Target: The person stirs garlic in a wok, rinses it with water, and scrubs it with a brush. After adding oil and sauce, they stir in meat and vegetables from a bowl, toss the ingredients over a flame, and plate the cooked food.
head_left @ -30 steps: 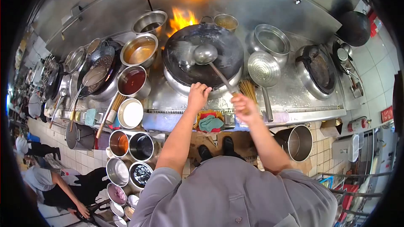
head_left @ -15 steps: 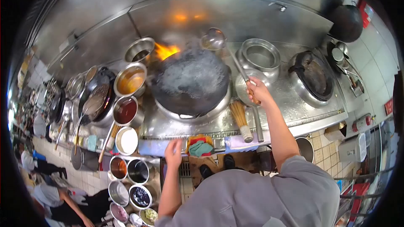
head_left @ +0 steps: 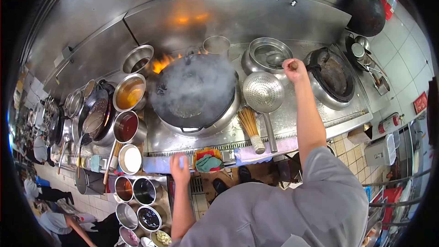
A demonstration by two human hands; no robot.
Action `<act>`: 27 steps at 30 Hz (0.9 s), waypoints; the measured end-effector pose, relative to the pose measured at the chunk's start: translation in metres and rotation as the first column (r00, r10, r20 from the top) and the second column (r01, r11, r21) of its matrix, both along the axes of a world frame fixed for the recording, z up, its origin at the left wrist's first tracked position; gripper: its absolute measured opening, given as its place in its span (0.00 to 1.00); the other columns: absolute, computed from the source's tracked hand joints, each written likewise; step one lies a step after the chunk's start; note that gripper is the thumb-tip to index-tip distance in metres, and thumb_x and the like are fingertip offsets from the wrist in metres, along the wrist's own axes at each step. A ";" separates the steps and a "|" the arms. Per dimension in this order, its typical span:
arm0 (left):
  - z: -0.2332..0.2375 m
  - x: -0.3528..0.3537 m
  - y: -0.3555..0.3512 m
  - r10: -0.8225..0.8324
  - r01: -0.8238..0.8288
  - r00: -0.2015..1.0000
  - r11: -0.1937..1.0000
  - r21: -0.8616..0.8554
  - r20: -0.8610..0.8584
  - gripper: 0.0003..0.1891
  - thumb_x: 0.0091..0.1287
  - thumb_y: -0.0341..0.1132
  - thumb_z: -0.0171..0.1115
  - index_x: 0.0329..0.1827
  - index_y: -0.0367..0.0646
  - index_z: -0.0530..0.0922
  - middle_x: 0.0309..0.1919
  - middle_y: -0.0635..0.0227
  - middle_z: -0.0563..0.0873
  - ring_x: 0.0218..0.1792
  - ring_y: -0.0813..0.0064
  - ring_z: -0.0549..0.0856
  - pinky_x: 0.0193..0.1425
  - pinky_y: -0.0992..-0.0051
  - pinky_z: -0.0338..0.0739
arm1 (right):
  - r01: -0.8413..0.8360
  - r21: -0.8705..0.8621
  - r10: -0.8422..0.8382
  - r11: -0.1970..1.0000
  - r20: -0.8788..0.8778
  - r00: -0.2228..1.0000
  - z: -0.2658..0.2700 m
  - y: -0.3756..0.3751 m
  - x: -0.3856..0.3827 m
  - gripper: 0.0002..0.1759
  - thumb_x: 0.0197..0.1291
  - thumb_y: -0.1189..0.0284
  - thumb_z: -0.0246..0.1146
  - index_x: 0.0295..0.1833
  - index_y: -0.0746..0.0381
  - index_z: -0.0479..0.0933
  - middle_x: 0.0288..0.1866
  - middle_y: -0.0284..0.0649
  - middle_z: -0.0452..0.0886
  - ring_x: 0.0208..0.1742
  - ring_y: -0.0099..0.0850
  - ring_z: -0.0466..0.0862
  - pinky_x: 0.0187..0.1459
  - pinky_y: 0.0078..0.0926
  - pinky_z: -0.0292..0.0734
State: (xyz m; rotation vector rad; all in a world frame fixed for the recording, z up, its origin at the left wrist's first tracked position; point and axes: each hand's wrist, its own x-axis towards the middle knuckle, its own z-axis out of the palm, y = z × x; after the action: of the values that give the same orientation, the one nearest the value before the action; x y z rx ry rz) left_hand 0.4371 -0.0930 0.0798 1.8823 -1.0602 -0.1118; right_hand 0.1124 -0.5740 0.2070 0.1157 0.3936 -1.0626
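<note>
1. the right grip (head_left: 296,72) is closed around the handle of a ladle (head_left: 276,59); the handle's end shows above the fist.
2. the ladle's bowl is at 10 o'clock from that grip, over the mouth of a metal pot (head_left: 251,66); whether it touches the contents, i cannot tell.
3. the left grip (head_left: 179,169) is loosely open at the surface's (head_left: 160,139) front edge, with a green cloth (head_left: 209,163) just beside it at 3 o'clock.
4. the wok (head_left: 176,119) sits at 12 o'clock from the left grip, smoke veiling its inside, flames (head_left: 161,64) at its 11 o'clock.
5. a perforated strainer (head_left: 264,90) lies at the wok's 3 o'clock, a bamboo brush (head_left: 249,126) at its 4 o'clock.
</note>
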 end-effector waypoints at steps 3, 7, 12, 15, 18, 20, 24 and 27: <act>0.042 0.006 -0.074 -0.147 0.170 0.969 0.980 -0.107 0.201 0.10 0.58 0.30 0.63 0.43 0.41 0.80 0.46 0.57 0.79 0.49 0.56 0.77 0.55 0.64 0.70 | -0.060 0.004 0.058 0.998 0.200 0.978 0.034 0.047 0.000 0.03 0.54 0.83 0.49 0.30 0.68 0.62 0.24 0.38 0.66 0.23 0.26 0.72 0.24 0.19 0.76; 0.020 0.022 -0.120 -0.344 0.331 0.900 0.939 0.094 0.270 0.07 0.62 0.38 0.60 0.37 0.47 0.83 0.31 0.63 0.83 0.33 0.58 0.78 0.40 0.64 0.72 | -0.087 -0.053 0.100 0.995 0.320 0.942 0.070 0.110 0.008 0.03 0.52 0.85 0.49 0.30 0.69 0.62 0.27 0.39 0.67 0.24 0.26 0.72 0.26 0.18 0.77; 0.020 0.007 -0.123 -0.305 0.295 0.930 0.952 0.079 0.207 0.07 0.61 0.38 0.62 0.35 0.47 0.85 0.26 0.64 0.81 0.33 0.59 0.78 0.39 0.65 0.72 | -0.115 -0.085 0.140 0.990 0.417 0.898 0.107 0.201 0.026 0.20 0.56 0.87 0.50 0.54 0.76 0.53 0.30 0.40 0.66 0.26 0.27 0.74 0.30 0.21 0.77; 0.016 0.007 -0.122 -0.284 0.268 0.939 0.958 0.103 0.197 0.08 0.61 0.38 0.62 0.39 0.47 0.85 0.28 0.65 0.80 0.37 0.63 0.77 0.42 0.67 0.72 | -0.150 -0.077 0.168 0.986 0.534 0.829 0.115 0.242 0.027 0.42 0.58 0.85 0.52 0.70 0.68 0.31 0.33 0.41 0.66 0.28 0.29 0.74 0.30 0.23 0.78; 0.013 0.008 -0.118 -0.265 0.268 0.954 0.963 -0.003 0.140 0.10 0.60 0.37 0.63 0.42 0.47 0.84 0.38 0.62 0.81 0.44 0.61 0.77 0.51 0.67 0.72 | -0.209 -0.092 0.227 0.974 0.480 0.848 0.110 0.271 0.020 0.41 0.59 0.85 0.52 0.69 0.70 0.33 0.33 0.41 0.66 0.28 0.29 0.75 0.29 0.24 0.79; 0.021 0.001 -0.103 -0.196 0.209 0.968 0.975 -0.073 0.157 0.10 0.60 0.36 0.63 0.44 0.48 0.84 0.42 0.60 0.79 0.47 0.60 0.77 0.53 0.66 0.71 | -0.251 -0.064 0.252 0.966 0.451 0.856 0.105 0.281 0.011 0.36 0.60 0.82 0.52 0.68 0.73 0.39 0.34 0.40 0.66 0.28 0.28 0.74 0.29 0.24 0.78; 0.012 -0.013 -0.059 -0.111 0.115 0.993 0.986 -0.124 0.039 0.13 0.59 0.33 0.62 0.48 0.49 0.82 0.52 0.56 0.76 0.53 0.57 0.75 0.59 0.64 0.68 | -0.483 -0.054 0.480 0.874 0.244 0.843 0.093 0.287 0.000 0.26 0.64 0.76 0.51 0.63 0.75 0.53 0.34 0.38 0.66 0.27 0.25 0.73 0.25 0.20 0.75; 0.011 -0.031 -0.033 -0.230 0.219 0.959 0.972 -0.082 -0.166 0.14 0.58 0.33 0.62 0.48 0.48 0.82 0.53 0.58 0.75 0.56 0.59 0.74 0.59 0.64 0.68 | -0.582 -0.130 0.563 0.802 -0.158 0.811 0.076 0.286 0.007 0.21 0.65 0.72 0.52 0.61 0.69 0.59 0.33 0.36 0.68 0.26 0.22 0.73 0.21 0.17 0.71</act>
State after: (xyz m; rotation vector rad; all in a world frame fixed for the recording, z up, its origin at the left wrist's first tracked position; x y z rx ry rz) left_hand 0.4056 -0.1264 0.0913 1.6580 -1.1391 -0.3639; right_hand 0.1197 -0.2881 0.2828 -0.2148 0.4008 -0.4920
